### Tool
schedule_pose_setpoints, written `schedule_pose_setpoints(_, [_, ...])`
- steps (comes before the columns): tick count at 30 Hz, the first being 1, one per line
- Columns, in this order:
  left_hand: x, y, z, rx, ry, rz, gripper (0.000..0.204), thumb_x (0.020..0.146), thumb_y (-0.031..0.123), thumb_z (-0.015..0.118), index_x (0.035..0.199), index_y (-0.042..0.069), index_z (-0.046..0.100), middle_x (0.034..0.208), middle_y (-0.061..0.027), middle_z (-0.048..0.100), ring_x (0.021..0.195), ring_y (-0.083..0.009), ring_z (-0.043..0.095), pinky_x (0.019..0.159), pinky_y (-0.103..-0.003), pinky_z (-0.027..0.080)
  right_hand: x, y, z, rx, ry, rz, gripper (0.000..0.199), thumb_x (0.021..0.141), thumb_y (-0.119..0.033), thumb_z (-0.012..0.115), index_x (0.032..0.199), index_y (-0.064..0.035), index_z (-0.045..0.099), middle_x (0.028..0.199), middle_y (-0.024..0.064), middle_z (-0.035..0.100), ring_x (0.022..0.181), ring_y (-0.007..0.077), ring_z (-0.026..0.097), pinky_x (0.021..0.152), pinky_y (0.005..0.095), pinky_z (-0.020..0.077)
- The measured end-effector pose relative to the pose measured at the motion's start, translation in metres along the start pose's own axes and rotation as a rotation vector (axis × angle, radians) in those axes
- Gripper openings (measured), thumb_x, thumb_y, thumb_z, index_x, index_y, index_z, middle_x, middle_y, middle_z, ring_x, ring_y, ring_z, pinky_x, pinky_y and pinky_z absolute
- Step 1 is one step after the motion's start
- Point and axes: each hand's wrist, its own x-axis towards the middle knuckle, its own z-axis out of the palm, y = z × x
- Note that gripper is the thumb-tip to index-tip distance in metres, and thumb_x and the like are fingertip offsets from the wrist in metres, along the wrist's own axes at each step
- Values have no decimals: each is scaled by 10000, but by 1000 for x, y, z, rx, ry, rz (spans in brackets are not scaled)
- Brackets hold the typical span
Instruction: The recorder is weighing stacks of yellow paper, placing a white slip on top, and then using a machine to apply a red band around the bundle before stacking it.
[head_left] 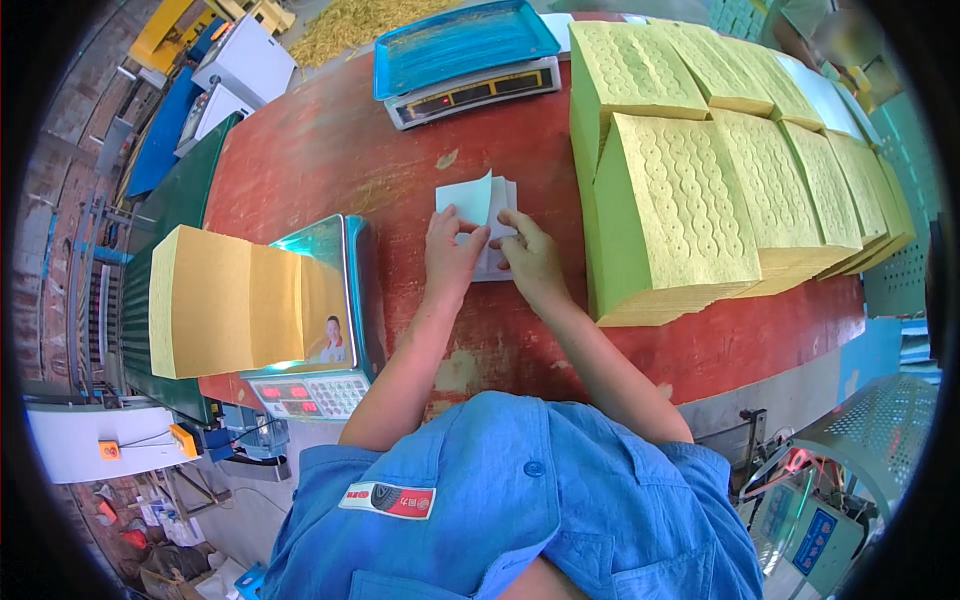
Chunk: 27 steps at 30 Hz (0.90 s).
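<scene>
A small stack of white paper sheets [503, 264] lies on the red tabletop in front of me. The top sheet [468, 197] is lifted and slightly curled at its right side. My left hand [453, 252] has its thumb and fingers closed on that sheet's lower part. Over the right edge of the stack is my right hand [532, 258], its fingers bent and apart, the tips at or just above the paper; whether they touch it I cannot tell.
Left of me, a folded block of yellow paper [225, 300] rests on a digital scale [365, 300]. Another scale with a blue tray [465, 45] stands at the far side. Tall stacks of embossed yellow paper [685, 200] fill the table's right [430, 150]. Part of another person [800, 30] shows at far right.
</scene>
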Motion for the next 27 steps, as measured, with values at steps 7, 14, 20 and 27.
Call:
schedule_pose_setpoints(7, [-2,2,-3,-43,-48,-63,209,840,225,718,937,47,670,1465,-228,389,1382,-316,342,1099,-393,274,0,1,-2,-37,-24,-88,371,868,-13,479,1221,4,593,983,72,662,731,98,565,645,262,483])
schedule_pose_setpoints(14, [0,5,-3,-55,-52,-74,232,838,243,722,941,42,671,1451,-223,405,1377,-308,350,1092,-393,279,2,10,0,-83,-25,-66,382,845,-59,488,1205,-17,610,1090,167,680,947,239,664,834,341,507])
schedule_pose_setpoints(20, [-1,6,-2,-99,-19,-66,281,801,273,743,910,19,690,1380,-307,453,1341,-386,389,1092,-428,300,0,11,0,-62,-31,-84,369,841,-61,490,1180,2,621,1081,185,680,974,255,664,850,346,507])
schedule_pose_setpoints(27, [-1,10,-8,-146,-81,-122,237,845,258,714,965,57,672,1491,-241,360,1381,-315,347,1097,-409,273,0,10,-1,-85,-26,-89,364,836,-66,492,1165,7,629,1061,187,687,952,259,670,841,350,510])
